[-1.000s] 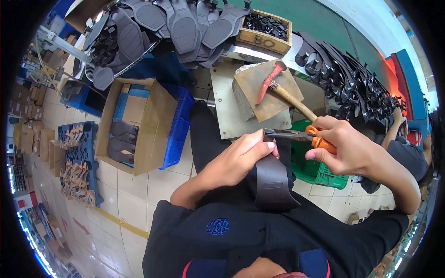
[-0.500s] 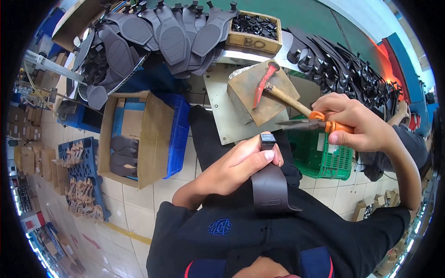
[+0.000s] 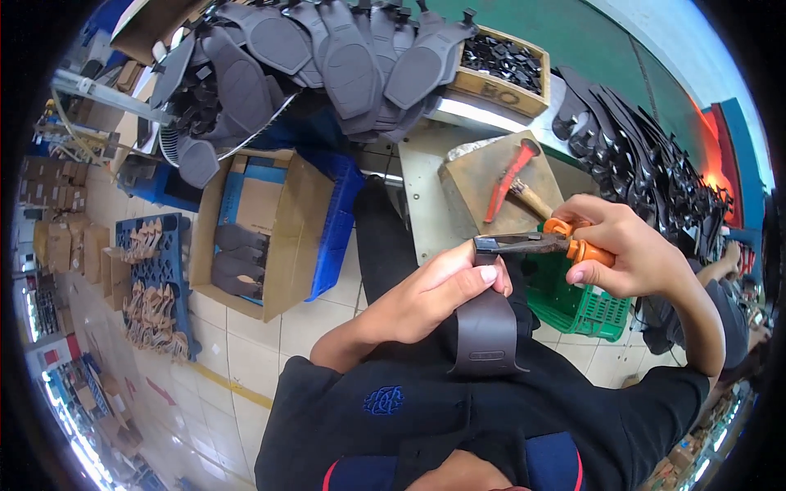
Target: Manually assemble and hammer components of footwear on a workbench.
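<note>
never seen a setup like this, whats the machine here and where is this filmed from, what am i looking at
There is no machine doing the handling: these are a person's bare hands. The camera sits on the person's head and looks down; its fisheye lens bends straight edges. The left hand grips a dark shoe sole near its heel end. The right hand holds orange-handled pliers, their tips at that heel end. Just beyond, a red-headed hammer lies on a block. Farther off are piled grey soles and a wooden box of small black parts.
</note>
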Available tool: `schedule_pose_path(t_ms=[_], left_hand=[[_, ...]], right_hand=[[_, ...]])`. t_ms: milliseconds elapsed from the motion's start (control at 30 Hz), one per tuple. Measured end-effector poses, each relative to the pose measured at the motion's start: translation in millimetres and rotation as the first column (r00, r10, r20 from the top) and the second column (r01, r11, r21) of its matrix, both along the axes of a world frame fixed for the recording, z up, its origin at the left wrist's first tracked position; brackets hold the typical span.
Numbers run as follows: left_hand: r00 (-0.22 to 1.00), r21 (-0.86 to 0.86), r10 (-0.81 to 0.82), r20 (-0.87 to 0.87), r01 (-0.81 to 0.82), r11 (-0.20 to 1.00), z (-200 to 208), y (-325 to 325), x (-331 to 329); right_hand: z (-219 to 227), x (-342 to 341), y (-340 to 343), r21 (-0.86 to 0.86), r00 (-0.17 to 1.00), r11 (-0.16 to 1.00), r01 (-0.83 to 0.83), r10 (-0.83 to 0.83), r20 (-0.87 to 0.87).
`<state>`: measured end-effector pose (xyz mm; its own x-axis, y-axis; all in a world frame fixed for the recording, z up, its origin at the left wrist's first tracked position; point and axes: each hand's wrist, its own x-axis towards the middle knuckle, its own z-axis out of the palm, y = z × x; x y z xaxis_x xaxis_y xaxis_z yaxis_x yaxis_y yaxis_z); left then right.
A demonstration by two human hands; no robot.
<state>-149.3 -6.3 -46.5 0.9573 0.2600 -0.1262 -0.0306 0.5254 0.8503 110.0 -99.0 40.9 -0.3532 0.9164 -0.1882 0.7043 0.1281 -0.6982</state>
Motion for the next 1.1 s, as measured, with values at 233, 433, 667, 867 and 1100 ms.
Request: schedule_pose_path(t_ms=[233,433,667,867,1100], left_hand=[[0.964,-0.001,0.248,0.097,-0.249,0.969,-18.6,22.1,-12.6],[0.547,0.407,0.801,0.245,-0.807,0.427,-23.4,66.1,-86.1],[0.165,0.553,0.737,0.656,-0.769,-0.320,26.1,217.3,-197.8],[-0.040,0.765,0.812,0.582,-0.312,-0.563,-48.8,368.0,-296.1],[0.208,0.958,0.966,0.156,0.208,-0.200,-135.6,395.5,-248.7]], right_hand=[[-0.3,7.1,57.9,0.011,1.000,1.000,0.027,-0.027,-0.005],[-83.1,96.4,164.9,0.560,0.828,0.700,0.444,-0.559,0.042],[-166.5,123.3,234.4,0.695,0.579,0.659,0.288,-0.698,0.421],[-130.4,70.2,160.5,0.806,0.659,0.495,0.325,-0.730,0.182],[-143.5,91.3,-35.3,0.602,0.360,0.168,0.781,-0.908,-0.214]])
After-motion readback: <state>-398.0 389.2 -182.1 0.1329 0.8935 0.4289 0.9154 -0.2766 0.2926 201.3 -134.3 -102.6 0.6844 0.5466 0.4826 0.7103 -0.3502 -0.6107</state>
